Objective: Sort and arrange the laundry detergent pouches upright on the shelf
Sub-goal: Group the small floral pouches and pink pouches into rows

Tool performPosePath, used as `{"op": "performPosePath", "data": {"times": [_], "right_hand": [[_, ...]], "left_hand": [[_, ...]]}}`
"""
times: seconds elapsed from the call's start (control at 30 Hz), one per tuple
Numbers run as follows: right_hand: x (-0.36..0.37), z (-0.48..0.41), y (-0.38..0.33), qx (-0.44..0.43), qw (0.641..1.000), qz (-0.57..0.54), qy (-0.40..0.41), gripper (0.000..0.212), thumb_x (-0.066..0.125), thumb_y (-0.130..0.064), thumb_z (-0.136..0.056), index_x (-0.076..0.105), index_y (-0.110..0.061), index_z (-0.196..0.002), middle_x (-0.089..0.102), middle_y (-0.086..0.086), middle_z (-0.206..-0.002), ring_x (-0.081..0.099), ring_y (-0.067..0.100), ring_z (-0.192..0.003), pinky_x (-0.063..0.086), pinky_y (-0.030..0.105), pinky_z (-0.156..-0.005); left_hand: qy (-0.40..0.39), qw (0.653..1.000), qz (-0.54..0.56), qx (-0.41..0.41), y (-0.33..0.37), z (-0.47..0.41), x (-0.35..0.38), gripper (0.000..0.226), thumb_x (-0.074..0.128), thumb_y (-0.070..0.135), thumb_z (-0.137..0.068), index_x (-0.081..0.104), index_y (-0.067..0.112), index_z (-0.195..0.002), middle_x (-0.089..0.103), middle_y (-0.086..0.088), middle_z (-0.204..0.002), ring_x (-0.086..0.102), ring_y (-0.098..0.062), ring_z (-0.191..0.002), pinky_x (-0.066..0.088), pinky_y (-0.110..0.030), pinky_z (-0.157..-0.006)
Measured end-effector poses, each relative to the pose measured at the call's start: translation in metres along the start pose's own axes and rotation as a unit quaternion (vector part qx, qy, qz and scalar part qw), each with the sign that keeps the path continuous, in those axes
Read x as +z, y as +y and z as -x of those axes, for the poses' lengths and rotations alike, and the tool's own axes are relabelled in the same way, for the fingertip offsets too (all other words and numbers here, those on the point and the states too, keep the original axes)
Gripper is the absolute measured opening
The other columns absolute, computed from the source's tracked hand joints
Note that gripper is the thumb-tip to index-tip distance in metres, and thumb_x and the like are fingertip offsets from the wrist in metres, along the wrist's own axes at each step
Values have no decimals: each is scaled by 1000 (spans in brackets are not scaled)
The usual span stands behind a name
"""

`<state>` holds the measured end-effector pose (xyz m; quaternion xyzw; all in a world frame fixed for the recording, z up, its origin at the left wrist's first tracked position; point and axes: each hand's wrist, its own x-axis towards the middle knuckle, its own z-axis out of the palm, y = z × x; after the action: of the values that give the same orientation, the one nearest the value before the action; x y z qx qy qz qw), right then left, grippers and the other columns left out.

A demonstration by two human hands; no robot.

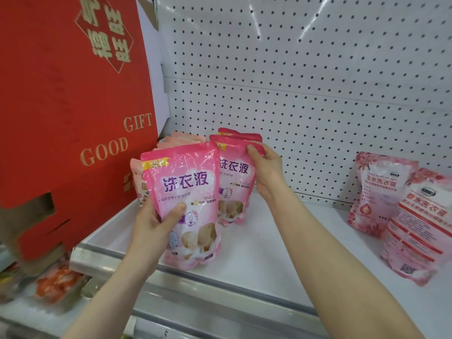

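Now | left hand (156,226) grips glossy front pouch (186,182); right hand (266,172) fingers (254,149) pinch rear pouch (234,187) top

Shop aisle: pegboard-backed shelf (256,250) of detergent pouches (381,192).

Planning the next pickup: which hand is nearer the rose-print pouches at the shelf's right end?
Right. The right hand pinches the top of the rear pink pouch, left of the rose-print pouches. The left hand holds the front pink pouch, farther left.

Bright, even light; glare streaks on the pegboard (305,69); edges bowed and soft.
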<state>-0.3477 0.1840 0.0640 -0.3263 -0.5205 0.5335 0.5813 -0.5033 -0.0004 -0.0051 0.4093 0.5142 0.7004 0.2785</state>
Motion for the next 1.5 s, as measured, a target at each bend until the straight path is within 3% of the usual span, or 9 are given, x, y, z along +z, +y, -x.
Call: {"op": "performPosePath", "data": {"times": [0.3,0.5,0.63,0.9,1.03,1.13,1.23,1.33,1.5], "right_hand": [[-22,5,-21,-59,983,163,-57,17,69,-12,-90,73,-23,-103,71,-1,-95,67,20,-91,57,37,-86],[-19,46,-64,-340,848,396,-90,21,62,-31,-95,72,-23,-112,68,-19,-103,52,-9,-98,43,20,-91],[-20,56,-62,-228,862,397,-217,15,67,-31,-93,76,-22,-86,67,-8,-70,50,-1,-63,43,25,-67],[-16,39,-33,-288,853,429,-70,30,64,-29,-94,69,-13,-70,48,-4,-51,37,16,-53,34,30,-57],[-20,33,-22,-273,878,390,-40,29,63,-28,-95,63,-19,-67,49,-2,-53,35,11,-53,34,30,-57],[-19,37,-27,-265,876,393,-87,22,65,-33,-94,75,-21,-79,60,-3,-60,41,7,-54,36,27,-58],[-24,30,-49,-249,898,354,-80,20,63,-38,-94,78,-26,-91,69,-11,-72,55,5,-64,41,22,-62],[-35,7,-65,-216,865,448,-64,15,64,-30,-93,75,-23,-100,72,-14,-88,63,3,-83,44,20,-74],[-27,-13,-69,-113,855,486,-141,5,73,-16,-87,77,-17,-84,70,-9,-74,59,1,-64,50,25,-67]], "left_hand": [[-29,1000,-10,-8,-5,-4,4,33,66,12,-86,60,28,-114,73,2,-109,70,-18,-100,56,-44,-85],[-82,996,-46,6,-6,-8,20,34,67,12,-87,60,25,-117,74,6,-104,70,-13,-96,57,-32,-82],[-118,989,-81,25,-8,-10,33,35,67,14,-87,58,31,-116,73,10,-104,68,-6,-95,55,-21,-77],[-62,991,-109,48,-19,-19,47,67,80,6,-73,44,35,-122,62,15,-116,63,4,-103,53,-33,-95],[-73,964,-233,102,-22,-5,60,111,87,23,-65,15,38,-149,33,21,-146,30,14,-127,29,-13,-106],[-81,949,-290,92,-21,-2,71,128,85,20,-70,-14,24,-151,23,12,-141,13,31,-90,7,15,-77],[-85,946,-301,84,-22,-5,71,138,87,28,-68,-32,32,-139,8,5,-159,4,23,-109,-5,12,-80],[-96,942,-313,77,-21,-5,65,139,86,32,-67,-35,35,-135,-1,8,-160,1,15,-118,-7,10,-83],[-141,927,-335,92,-23,3,60,145,87,32,-65,-41,35,-132,-12,19,-151,-3,18,-112,3,0,-86]]}}
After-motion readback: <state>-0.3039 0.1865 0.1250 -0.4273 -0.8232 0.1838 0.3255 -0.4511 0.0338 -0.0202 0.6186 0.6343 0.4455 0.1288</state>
